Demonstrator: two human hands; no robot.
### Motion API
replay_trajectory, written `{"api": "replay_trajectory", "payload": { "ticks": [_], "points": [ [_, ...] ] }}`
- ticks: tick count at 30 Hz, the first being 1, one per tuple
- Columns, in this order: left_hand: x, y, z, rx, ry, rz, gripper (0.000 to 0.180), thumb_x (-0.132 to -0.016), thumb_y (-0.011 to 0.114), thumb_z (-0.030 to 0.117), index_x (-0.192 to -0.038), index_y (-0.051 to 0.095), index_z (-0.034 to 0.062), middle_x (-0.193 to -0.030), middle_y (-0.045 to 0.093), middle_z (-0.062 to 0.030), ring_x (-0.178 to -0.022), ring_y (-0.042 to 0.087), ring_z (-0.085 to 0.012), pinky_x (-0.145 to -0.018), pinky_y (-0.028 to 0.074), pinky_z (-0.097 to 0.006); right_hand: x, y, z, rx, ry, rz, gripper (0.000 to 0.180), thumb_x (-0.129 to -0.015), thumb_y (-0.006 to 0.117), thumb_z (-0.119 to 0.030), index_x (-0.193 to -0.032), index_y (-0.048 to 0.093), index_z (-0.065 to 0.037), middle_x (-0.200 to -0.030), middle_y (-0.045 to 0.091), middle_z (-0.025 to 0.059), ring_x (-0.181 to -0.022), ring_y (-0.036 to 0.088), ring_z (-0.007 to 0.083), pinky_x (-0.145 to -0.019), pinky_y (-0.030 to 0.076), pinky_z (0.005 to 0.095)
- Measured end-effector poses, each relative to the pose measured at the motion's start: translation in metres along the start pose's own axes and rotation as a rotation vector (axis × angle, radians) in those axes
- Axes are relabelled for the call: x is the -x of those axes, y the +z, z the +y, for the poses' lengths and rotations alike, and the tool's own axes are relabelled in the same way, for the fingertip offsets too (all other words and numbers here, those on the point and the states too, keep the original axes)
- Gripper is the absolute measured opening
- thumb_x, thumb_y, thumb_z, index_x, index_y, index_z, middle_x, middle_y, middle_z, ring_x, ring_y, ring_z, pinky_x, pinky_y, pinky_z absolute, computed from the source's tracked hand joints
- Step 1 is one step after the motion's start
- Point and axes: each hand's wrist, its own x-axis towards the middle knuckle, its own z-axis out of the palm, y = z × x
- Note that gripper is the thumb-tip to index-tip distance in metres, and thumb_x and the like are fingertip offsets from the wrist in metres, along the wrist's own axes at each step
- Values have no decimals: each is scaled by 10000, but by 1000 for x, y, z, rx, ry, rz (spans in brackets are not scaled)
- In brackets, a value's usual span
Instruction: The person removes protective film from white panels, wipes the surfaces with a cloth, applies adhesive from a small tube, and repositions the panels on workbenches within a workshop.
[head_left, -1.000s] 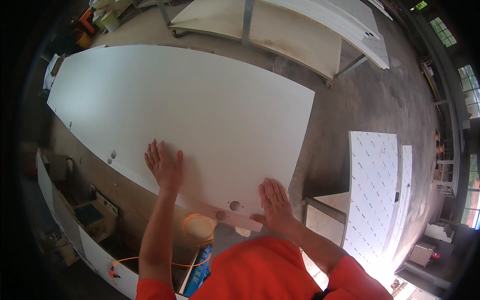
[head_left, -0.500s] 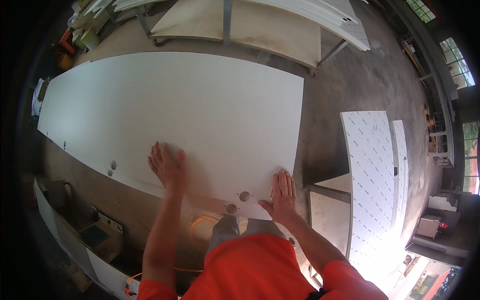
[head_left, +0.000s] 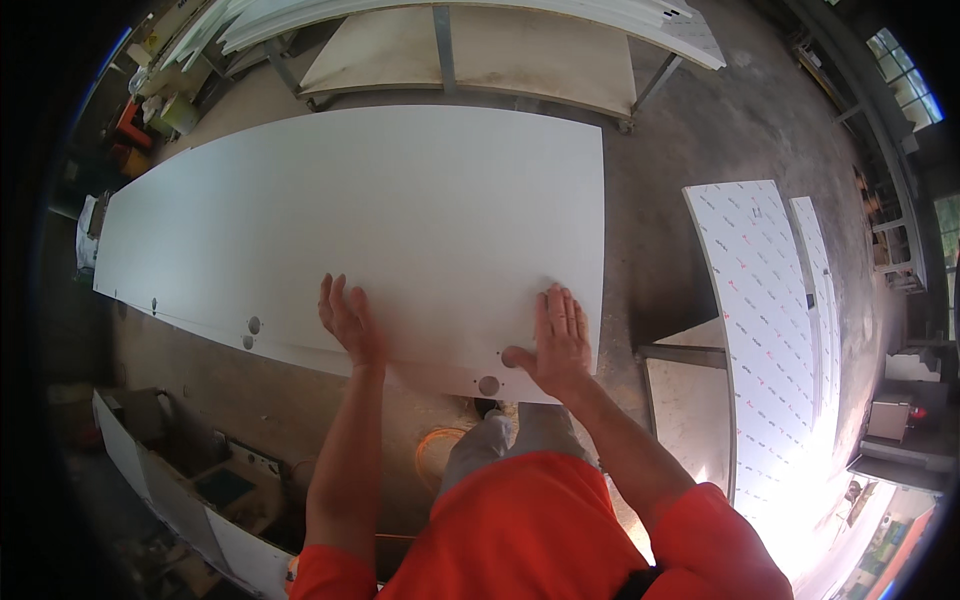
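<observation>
Pressing both palms flat on big white panel [head_left: 380, 210], head view, only one we get. Our left hand [head_left: 348, 322] near front edge, fingers spread, gripping nothing. Our right hand [head_left: 560, 340] same deal, open and flat, thumb just beside round hole [head_left: 489, 385] at near corner. Panel lies flat and long, running off to our left. Two more holes [head_left: 250, 332] along front edge. Patterned sheets [head_left: 765, 290] well apart on right. Metal-legged table [head_left: 470, 50] beyond panel.

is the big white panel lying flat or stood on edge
Lying flat: the white panel shows its broad face upward, with the left hand and right hand pressed palm-down on it.
</observation>
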Motion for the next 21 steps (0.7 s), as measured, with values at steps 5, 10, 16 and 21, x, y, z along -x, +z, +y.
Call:
{"api": "replay_trajectory", "payload": {
  "ticks": [5, 10, 16, 21],
  "points": [
    [-1, 11, 11, -103, 75, -34, 492, -1097, 507, 402, -1404, 563, 21, -1602, 453, -179, -1488, 356, -378, -1246, 221, -526, 47, 40, -16, 26, 22, 132, 1082, -911, 676, -656, -1612, 283, 69, -1716, 179, 283, -1603, 166, 440, -1298, 168, 561],
    [-7, 12, 13, -162, 83, -67, 513, -1094, 509, 423, -1415, 564, 26, -1604, 449, -179, -1497, 351, -371, -1260, 190, -528, 14, 70, -86, 8, -253, 279, 1002, -912, 664, -660, -1575, 387, 38, -1691, 290, 239, -1589, 250, 383, -1296, 227, 523],
    [-5, 6, 12, -248, 38, -101, 528, -1085, 523, 440, -1413, 568, 29, -1609, 445, -173, -1513, 336, -361, -1279, 172, -540, 101, 30, 71, -11, -9, 390, 635, -980, 692, -262, -1517, 481, 5, -1575, 477, 245, -1443, 485, 411, -1206, 376, 539],
    [-6, 12, 13, -299, 82, -112, 540, -1075, 545, 445, -1410, 566, 22, -1610, 442, -176, -1499, 359, -371, -1275, 185, -545, 132, 32, 102, -555, 473, 316, 483, -1025, 624, -173, -1468, 547, 3, -1462, 596, 229, -1265, 637, 387, -1046, 527, 439]
  ]
}}
